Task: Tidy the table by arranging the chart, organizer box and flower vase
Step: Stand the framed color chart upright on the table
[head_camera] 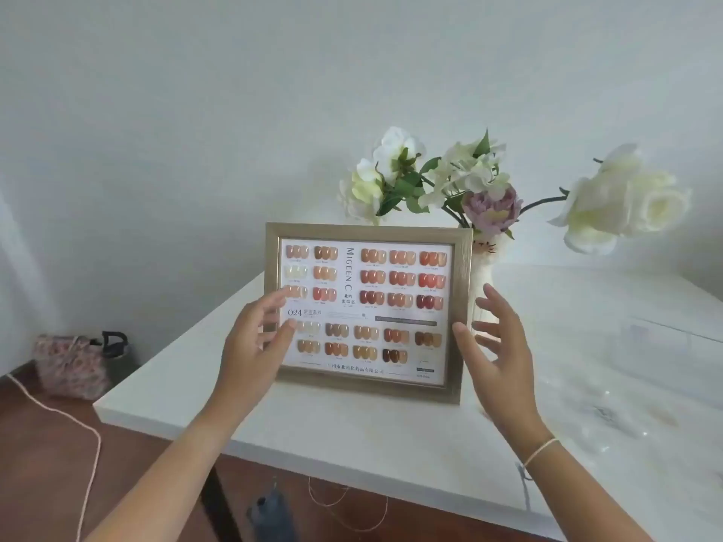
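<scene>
A gold-framed nail colour chart [367, 307] stands upright on the white table [352, 436], facing me. My left hand [258, 338] is in front of the frame's left edge with fingers spread and relaxed, blurred; I cannot tell whether it touches the frame. My right hand [497, 346] hovers just beside the frame's right edge, fingers spread, holding nothing. Behind the chart stands a white flower vase [483, 267] with white and lilac flowers [469, 181]. A clear organizer box [657, 338] is faintly visible at the right of the table.
A white wall rises close behind the table. On the wooden floor at the left lie a floral bag [70, 365] and a dark bottle [117, 346]. A cord [70, 416] trails across the floor. The table's near edge runs diagonally below my arms.
</scene>
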`<state>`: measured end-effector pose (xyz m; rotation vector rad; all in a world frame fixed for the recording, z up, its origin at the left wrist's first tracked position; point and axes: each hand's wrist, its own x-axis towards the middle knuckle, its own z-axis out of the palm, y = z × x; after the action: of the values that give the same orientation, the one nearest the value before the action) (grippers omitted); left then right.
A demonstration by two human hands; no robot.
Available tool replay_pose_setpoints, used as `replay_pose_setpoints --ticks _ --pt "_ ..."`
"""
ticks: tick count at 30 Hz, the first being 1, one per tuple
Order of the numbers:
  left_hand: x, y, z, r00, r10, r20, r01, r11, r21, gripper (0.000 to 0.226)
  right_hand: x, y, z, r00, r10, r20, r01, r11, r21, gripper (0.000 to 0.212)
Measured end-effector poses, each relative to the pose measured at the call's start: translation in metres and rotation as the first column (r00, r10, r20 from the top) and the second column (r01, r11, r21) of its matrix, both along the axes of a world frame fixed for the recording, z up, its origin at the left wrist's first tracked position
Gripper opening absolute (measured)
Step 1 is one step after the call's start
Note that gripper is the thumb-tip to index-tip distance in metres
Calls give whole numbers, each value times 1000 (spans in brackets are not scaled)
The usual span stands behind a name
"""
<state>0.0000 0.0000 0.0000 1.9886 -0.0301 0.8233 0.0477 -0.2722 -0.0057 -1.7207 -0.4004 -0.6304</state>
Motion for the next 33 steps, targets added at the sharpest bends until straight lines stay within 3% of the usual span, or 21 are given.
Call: replay_pose_setpoints --ticks 5,16,28,33 --pt "19 16 -10 985 174 -20 -174 964 -199 38 15 13 -10 991 46 -123 -30 991 130 55" --pt "45 21 -42 991 -26 -131 -22 938 -347 33 28 24 -33 979 71 -190 -39 986 163 31" --pt "51 21 -50 998 -18 -60 -8 917 -398 34 32 24 -42 980 70 -187 -45 990 134 42" --pt "51 22 -53 999 -34 -43 13 910 -415 34 32 24 -41 980 64 -189 -40 991 127 37"
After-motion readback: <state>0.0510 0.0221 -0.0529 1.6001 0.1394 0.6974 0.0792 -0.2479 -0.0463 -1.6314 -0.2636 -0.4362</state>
